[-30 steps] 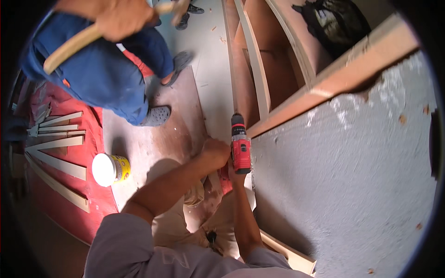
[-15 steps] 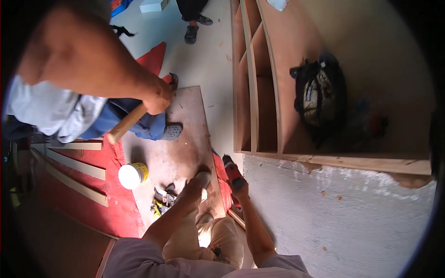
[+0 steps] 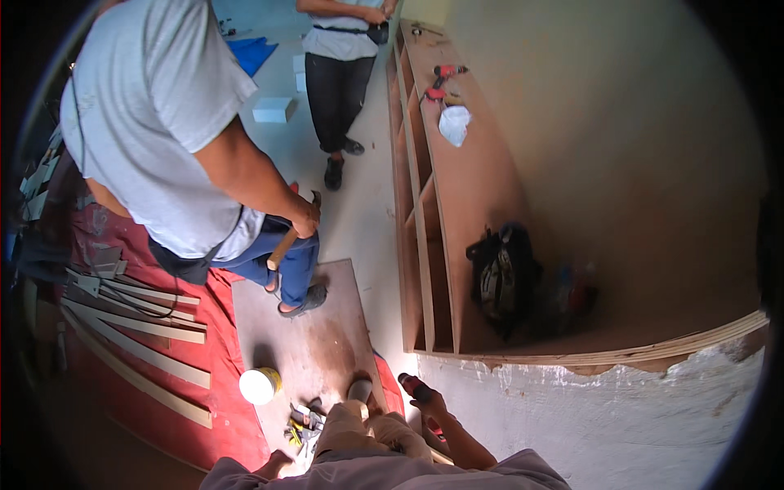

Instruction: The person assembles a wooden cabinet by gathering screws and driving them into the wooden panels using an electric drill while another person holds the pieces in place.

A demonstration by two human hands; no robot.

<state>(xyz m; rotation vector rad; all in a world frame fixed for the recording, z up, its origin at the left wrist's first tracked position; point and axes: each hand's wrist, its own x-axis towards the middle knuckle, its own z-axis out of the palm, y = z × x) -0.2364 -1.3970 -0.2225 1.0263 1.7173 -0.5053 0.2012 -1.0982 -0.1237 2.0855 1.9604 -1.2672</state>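
Note:
My right hand (image 3: 433,406) is closed around a red and black cordless drill (image 3: 414,386), held beside my right leg near the pale wall. My left hand (image 3: 276,464) is low at the bottom edge, beside my left thigh; its fingers cannot be made out. Nearest to it, a pile of hand tools (image 3: 304,425) lies on the wooden board (image 3: 314,327) under my feet. A white bucket (image 3: 259,385) with a yellow label stands on that board, left of the tools.
Ahead on the left, a co-worker (image 3: 175,139) holds a hammer (image 3: 283,247). Another person (image 3: 335,90) stands farther back. A wooden shelf unit (image 3: 490,188) lies along the right, bearing a backpack (image 3: 502,278) and another drill (image 3: 445,73). Wood strips (image 3: 155,359) lie on red sheeting (image 3: 233,408).
The view has tilted up and shows more of the room. My left hand has drawn back from near my knee to the lower edge. The co-worker stands more upright, hammer still in hand.

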